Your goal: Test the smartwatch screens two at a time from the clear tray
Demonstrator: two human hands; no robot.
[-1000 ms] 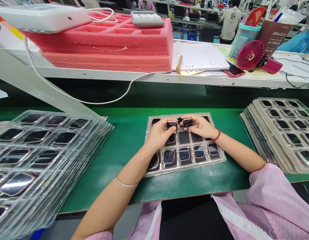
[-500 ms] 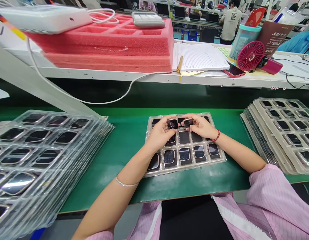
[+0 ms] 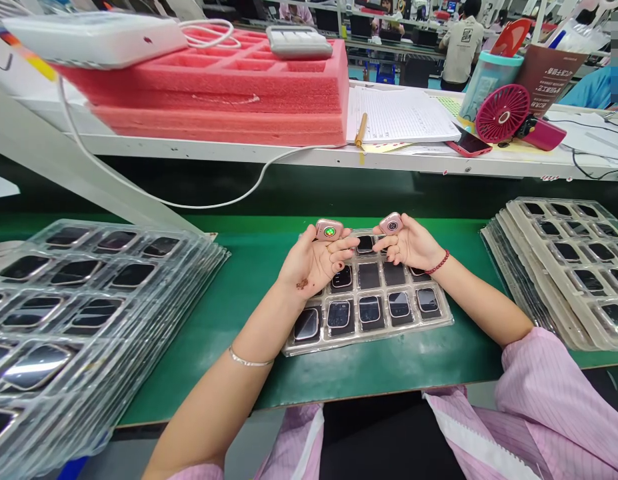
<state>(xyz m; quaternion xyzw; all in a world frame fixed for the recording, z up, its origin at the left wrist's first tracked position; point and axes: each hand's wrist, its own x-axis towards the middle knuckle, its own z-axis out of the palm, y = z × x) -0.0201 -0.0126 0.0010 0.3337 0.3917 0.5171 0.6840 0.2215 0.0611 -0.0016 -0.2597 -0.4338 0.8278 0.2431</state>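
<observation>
My left hand (image 3: 316, 257), palm turned up, pinches a pink smartwatch body (image 3: 329, 230) between thumb and fingers. Its sensor back faces me and glows green. A second pink watch body (image 3: 391, 224) is gripped in my right hand (image 3: 413, 245), also back side toward me, with its sensor dark. Both hands hover over a clear plastic tray (image 3: 356, 339) whose pockets hold watch bodies with black screens. Two pockets in the middle row, one of them this dark pocket (image 3: 368, 275), hold no watch. My hands cover part of the tray's far rows.
Tall stacks of filled clear trays stand at the left (image 3: 113, 320) and right (image 3: 553, 280) on the green mat (image 3: 213, 360). Above runs a white shelf (image 3: 299, 155) with pink foam (image 3: 229, 120), papers (image 3: 403, 113), a pen, a phone and a magenta fan (image 3: 503, 113). A white cable droops below it.
Both hands have turned over, so the watches show their backs instead of their screens. The hands have moved slightly apart, and a green light now shows on the left watch.
</observation>
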